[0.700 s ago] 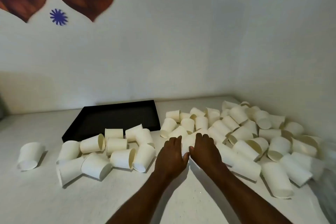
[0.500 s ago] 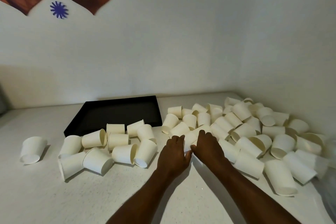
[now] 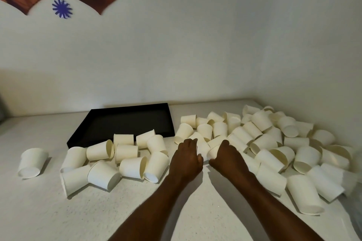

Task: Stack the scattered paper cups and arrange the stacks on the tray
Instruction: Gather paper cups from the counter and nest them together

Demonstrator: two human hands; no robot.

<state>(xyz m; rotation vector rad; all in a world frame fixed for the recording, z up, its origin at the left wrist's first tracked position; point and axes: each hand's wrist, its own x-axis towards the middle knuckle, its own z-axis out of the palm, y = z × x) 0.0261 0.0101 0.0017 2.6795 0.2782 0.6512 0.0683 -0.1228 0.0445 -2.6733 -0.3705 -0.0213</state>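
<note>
The right hand [image 3: 228, 159] grasps a cup [image 3: 213, 152]; the left hand [image 3: 186, 159] hides its grip. Lifting could send neighbouring cups [image 3: 204, 130] rolling.

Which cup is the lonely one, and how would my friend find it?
Start at the black tray on the white table. In front of it lies a bunch of paper cups; look further left, past that bunch. There one cup sits all alone, touching no other cup.
</note>
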